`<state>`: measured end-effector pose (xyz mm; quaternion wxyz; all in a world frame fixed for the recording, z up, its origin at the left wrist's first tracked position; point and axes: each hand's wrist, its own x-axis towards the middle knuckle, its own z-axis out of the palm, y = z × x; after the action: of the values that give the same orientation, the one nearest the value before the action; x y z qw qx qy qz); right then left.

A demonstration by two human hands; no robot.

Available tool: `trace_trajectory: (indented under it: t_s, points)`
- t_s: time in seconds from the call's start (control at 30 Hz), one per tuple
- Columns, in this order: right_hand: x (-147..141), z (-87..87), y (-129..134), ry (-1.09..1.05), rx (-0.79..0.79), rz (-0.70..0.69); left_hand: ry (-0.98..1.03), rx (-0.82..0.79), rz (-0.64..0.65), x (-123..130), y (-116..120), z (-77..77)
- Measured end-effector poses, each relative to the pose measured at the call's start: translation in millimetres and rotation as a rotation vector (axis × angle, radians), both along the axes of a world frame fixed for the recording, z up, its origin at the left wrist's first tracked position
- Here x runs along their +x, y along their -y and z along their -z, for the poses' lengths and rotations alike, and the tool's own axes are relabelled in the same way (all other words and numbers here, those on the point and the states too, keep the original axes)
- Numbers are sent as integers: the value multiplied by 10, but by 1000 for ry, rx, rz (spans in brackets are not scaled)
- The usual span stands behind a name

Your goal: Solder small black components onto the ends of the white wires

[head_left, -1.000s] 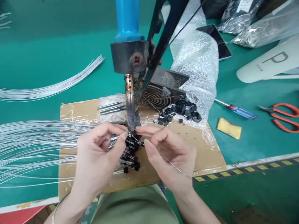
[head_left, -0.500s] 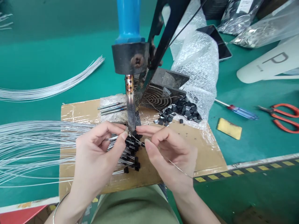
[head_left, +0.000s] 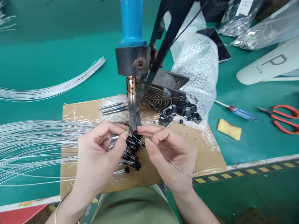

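Note:
A blue-handled soldering iron point(head_left: 132, 25) hangs tip down in a black clamp, its dark tip between my hands. Left of the tip, my left hand point(head_left: 102, 149) pinches a thin wire close to its end. My right hand point(head_left: 173, 155) holds a thin solder wire point(head_left: 178, 168) that runs through its fingers toward the tip; its index fingertip is close by a small black part. Below the tip lies a pile of black connectors point(head_left: 133, 152) on white wires point(head_left: 46, 133), which stretch away to the left over the cardboard point(head_left: 205, 149).
Behind the iron stand a black fan point(head_left: 161, 96) and a heap of small black pieces point(head_left: 187, 110). Bubble wrap point(head_left: 198, 62), a screwdriver point(head_left: 243, 112), a yellow sponge point(head_left: 229, 129) and red-handled pliers point(head_left: 285, 115) lie right. Another wire bundle point(head_left: 70, 84) is at left.
The view has shifted slightly, so the iron appears a little further right. Both hands keep nearly the same pose at the tip.

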<state>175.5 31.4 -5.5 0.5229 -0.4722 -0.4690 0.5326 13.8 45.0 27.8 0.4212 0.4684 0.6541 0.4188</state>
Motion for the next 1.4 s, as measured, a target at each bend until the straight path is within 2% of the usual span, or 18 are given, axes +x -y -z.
trace_trajectory:
  t_s: [1.4]
  points:
    - [-40,57,27,-26,31,47,6,17,18,-6,-12,10]
